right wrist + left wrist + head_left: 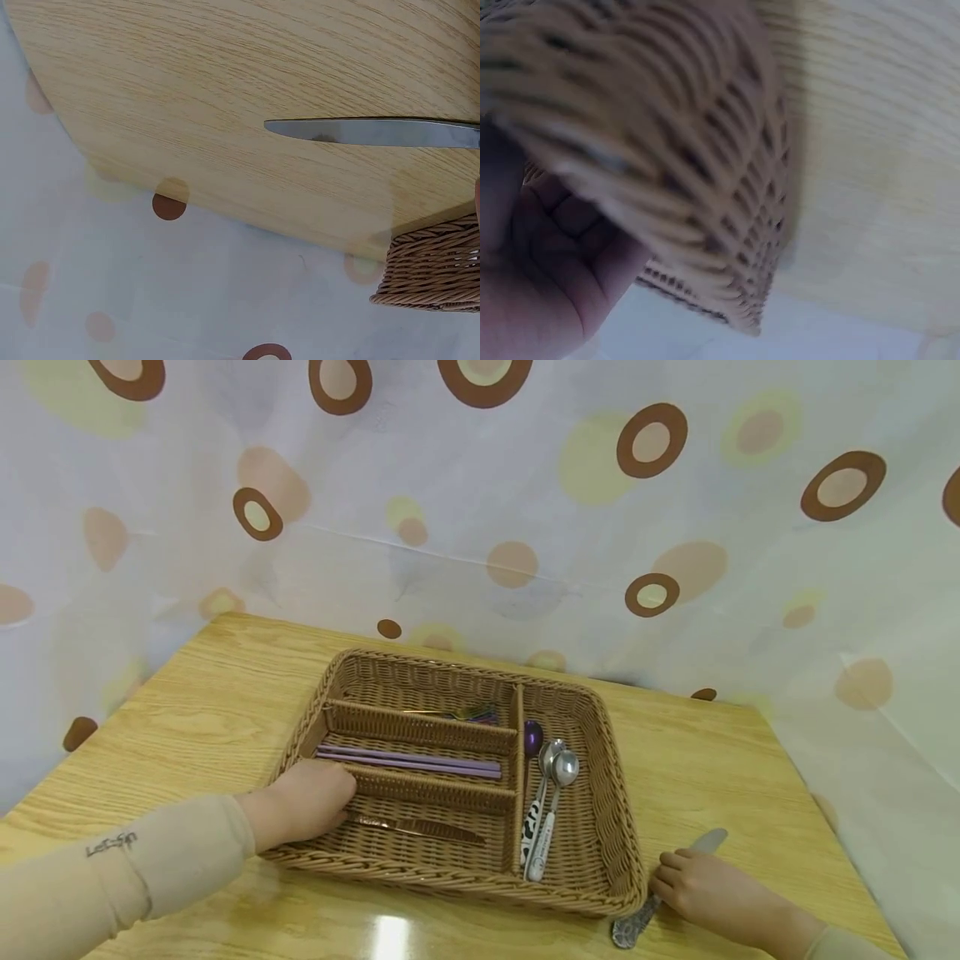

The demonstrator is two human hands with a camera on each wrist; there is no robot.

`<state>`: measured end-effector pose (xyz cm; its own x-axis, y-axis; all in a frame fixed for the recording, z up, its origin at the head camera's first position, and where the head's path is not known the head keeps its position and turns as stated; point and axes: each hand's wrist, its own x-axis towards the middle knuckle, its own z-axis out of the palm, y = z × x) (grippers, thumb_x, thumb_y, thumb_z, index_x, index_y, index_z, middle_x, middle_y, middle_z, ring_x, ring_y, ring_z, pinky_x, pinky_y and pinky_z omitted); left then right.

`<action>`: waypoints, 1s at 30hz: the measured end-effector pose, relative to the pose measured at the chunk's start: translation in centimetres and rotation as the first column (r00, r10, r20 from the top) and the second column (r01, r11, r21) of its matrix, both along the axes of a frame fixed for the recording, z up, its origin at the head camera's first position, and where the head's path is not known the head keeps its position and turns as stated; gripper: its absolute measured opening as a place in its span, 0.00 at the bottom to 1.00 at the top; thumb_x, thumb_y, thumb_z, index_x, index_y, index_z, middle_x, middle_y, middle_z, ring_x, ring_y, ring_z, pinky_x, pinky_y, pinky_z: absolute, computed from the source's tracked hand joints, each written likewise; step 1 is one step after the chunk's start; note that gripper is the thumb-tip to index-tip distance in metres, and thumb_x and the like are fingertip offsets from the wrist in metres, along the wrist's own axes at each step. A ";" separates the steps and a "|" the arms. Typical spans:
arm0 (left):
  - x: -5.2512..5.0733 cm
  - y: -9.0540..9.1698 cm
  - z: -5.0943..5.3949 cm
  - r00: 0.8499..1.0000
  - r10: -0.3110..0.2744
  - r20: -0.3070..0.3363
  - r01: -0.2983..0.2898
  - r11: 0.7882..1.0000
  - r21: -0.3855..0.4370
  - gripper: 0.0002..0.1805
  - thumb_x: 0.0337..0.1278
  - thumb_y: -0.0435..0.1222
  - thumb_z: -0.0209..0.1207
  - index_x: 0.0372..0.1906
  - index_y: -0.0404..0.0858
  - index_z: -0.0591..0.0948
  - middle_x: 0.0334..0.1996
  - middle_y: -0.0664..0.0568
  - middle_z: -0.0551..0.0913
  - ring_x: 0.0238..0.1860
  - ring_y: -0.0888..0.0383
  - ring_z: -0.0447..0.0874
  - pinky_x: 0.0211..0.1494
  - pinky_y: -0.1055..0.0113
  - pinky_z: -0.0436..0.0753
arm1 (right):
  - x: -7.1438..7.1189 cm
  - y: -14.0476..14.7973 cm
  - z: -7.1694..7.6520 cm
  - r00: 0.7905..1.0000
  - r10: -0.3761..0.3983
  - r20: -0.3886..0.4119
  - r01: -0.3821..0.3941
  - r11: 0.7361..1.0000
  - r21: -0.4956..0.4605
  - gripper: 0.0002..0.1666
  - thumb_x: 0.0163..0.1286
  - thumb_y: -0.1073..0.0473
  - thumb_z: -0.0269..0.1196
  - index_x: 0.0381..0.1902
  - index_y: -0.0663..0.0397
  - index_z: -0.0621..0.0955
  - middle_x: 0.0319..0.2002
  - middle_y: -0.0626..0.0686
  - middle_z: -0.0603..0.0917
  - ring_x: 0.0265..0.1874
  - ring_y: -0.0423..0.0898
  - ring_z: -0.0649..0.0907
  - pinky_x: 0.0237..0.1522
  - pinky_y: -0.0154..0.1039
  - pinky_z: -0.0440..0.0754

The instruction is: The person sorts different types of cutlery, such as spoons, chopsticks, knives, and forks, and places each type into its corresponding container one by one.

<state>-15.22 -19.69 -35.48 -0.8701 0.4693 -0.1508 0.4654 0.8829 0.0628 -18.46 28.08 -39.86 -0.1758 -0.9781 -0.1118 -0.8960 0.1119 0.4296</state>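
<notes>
Inside the front-left section of a woven cutlery basket (450, 883), my left hand (313, 797) pinches the handle end of a copper-coloured table knife (438, 830). The knife lies low in that section, its blade pointing right. In the left wrist view, the left hand (562, 262) has curled fingers behind the basket wall (727, 165), which hides the knife. Right of the basket, my right hand (708, 889) grips a silver table knife (708, 841) on the table, around its middle. Its patterned handle points towards me. The blade (375, 132) shows in the right wrist view.
Purple chopsticks (420, 762) lie in the basket's middle-left section. A gold fork (468, 712) and other cutlery are in the back section. Several spoons (564, 768) fill part of the right section. A patterned cloth (480, 510) hangs behind the wooden table (697, 768).
</notes>
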 end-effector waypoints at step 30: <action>-0.6 3.2 2.7 0.974 -0.092 -0.207 0.107 0.992 0.065 0.22 0.56 0.40 0.61 0.11 0.47 0.66 0.08 0.61 0.64 0.11 0.67 0.58 0.15 0.73 0.61 | 1.5 0.1 2.6 0.987 0.160 0.006 -0.156 0.968 -0.196 0.39 0.78 0.60 0.22 0.29 0.47 0.81 0.26 0.42 0.79 0.26 0.36 0.74 0.30 0.29 0.70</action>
<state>-15.83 -16.51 -32.75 -0.8272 0.5583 0.0634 0.5605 0.8279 0.0220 -16.92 28.21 -37.24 -0.0168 -0.9966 0.0809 -0.9177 0.0474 0.3944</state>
